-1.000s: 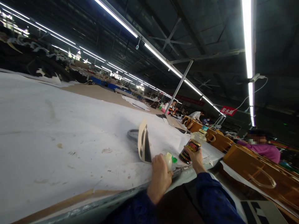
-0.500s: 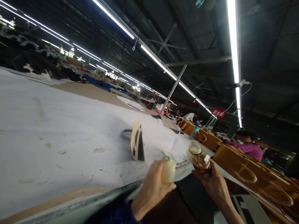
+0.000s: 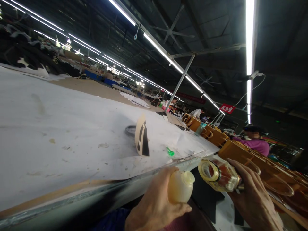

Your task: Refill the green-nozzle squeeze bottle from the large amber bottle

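My left hand (image 3: 156, 202) is wrapped round a small, pale yellow plastic bottle (image 3: 179, 189) with its open mouth tipped to the right. My right hand (image 3: 256, 195) grips a glass jar (image 3: 225, 176) by its base end. The jar leans toward the bottle, its wide mouth uncovered and its rim coated yellow; brownish contents show through the glass. Jar and bottle are apart. On the white-covered table (image 3: 77, 138), just beyond the bottle, lies a green nozzle cap (image 3: 170, 152). Farther back stands a curved beige piece with black patches (image 3: 142, 138), beside a dark ring-like strip (image 3: 130, 130).
The table's front edge (image 3: 103, 181) runs diagonally below my hands. To the right stands a row of brown wooden boxes (image 3: 237, 155) with clear tube loops. A person in a purple top (image 3: 258, 145) is behind them. Dark sheets lie below the jar.
The green cap has gone from my left hand to the table, leaving the bottle open. My right hand has tilted the jar toward the bottle. Both hands have come lower and closer.
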Tool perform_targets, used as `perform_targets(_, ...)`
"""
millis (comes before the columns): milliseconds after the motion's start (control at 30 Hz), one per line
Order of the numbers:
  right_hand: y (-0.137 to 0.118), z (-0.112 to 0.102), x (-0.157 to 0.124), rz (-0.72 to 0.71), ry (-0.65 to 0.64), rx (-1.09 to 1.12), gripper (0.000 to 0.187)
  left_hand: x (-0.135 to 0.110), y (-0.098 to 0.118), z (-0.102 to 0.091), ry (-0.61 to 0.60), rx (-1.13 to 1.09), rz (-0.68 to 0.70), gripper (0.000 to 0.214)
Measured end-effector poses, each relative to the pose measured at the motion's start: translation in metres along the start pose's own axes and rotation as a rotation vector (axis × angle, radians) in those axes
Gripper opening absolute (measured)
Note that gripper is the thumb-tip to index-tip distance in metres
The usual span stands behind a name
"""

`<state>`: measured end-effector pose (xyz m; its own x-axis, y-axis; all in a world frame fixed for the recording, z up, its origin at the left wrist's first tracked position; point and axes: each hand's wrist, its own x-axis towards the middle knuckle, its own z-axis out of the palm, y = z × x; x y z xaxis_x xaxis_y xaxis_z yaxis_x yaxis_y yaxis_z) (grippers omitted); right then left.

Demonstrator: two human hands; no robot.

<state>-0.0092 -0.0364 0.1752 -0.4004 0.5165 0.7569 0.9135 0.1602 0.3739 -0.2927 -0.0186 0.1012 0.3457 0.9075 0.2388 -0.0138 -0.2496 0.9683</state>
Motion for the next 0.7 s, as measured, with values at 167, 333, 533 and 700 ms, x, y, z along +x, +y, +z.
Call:
perform_targets(167, -0.001, -0.007, 0.003, -0.096, -0.024, -0.020, 0.049, -0.005, -0.002, -0.002, -0.041, 0.029, 0.018, 0.077)
perform_targets(333, 0.001, -0.014, 0.004, -0.151, -0.051, -0.032, 0.049, -0.005, -0.002, -0.004, -0.084, 0.026, 0.011, 0.081)
perform_targets(533, -0.004, -0.024, 0.014, -0.257, -0.060, -0.097, 0.050, -0.004, -0.001, -0.008, -0.126, 0.008, -0.012, 0.086)
perform_targets(700, -0.004, -0.030, 0.019, -0.290, -0.081, -0.132, 0.051, -0.005, -0.003, -0.008, -0.127, 0.016, 0.004, 0.088)
